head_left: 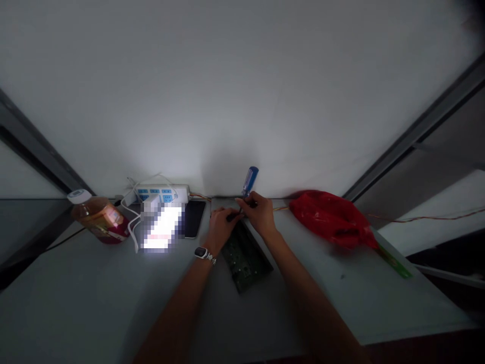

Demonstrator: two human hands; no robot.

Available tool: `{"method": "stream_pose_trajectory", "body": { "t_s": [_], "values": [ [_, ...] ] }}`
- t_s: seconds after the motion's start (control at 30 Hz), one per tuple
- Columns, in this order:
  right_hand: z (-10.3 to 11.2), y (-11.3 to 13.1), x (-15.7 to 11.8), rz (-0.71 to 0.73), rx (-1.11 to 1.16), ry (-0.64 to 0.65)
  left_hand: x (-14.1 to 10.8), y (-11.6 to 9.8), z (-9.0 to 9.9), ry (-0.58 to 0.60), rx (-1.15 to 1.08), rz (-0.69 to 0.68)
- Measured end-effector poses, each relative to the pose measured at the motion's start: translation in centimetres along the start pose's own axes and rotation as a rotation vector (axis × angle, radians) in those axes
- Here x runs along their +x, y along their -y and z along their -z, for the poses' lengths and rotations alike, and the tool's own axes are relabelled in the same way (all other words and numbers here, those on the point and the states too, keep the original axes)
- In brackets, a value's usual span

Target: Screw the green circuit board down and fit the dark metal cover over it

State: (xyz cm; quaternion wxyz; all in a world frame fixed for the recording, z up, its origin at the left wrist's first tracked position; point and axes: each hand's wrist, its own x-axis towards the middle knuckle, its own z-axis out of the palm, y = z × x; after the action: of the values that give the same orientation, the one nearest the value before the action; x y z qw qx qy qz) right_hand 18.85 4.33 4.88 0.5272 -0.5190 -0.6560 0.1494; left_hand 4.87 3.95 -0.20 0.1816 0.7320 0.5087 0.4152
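Observation:
A screwdriver (250, 180) with a blue handle leans upright over the far end of a dark green circuit board (248, 260). My right hand (260, 212) is closed around its shaft just below the handle. With fingers bent together, my left hand (223, 225) is at the board's far left corner, close to the screwdriver's lower end. A small dark piece shows by the left fingertips, too dim to name. The screwdriver's tip is hidden among the fingers. The board lies at a slant on the grey table (162, 308), between my forearms.
On the left stand a drink bottle (100, 217) and a white power strip (182, 193) with cables. A dark phone (195, 218) lies beside a bright blurred-out patch. To the right is a red plastic bag (329, 217) with a green strip (394, 261). A wall (242, 101) rises behind.

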Motion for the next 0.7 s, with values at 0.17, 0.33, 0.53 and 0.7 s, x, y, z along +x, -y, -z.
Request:
{"method": "stream_pose_trajectory", "body": {
  "t_s": [0.17, 0.33, 0.53, 0.7],
  "values": [
    [0.8, -0.4, 0.0, 0.047, 0.033, 0.189, -0.1, 0.2, 0.1, 0.04, 0.012, -0.05],
    [1.9, -0.2, 0.4, 0.037, 0.14, 0.328, -0.1, 0.5, 0.3, 0.098, 0.027, -0.079],
    [1.5, 0.5, 0.3, 0.03, 0.005, 0.199, 0.2, 0.6, 0.7, 0.091, -0.078, -0.043],
    [0.3, 0.5, 0.0, 0.032, -0.056, 0.075, 0.2, 0.2, 0.4, 0.012, -0.037, 0.014]
  ]
}}
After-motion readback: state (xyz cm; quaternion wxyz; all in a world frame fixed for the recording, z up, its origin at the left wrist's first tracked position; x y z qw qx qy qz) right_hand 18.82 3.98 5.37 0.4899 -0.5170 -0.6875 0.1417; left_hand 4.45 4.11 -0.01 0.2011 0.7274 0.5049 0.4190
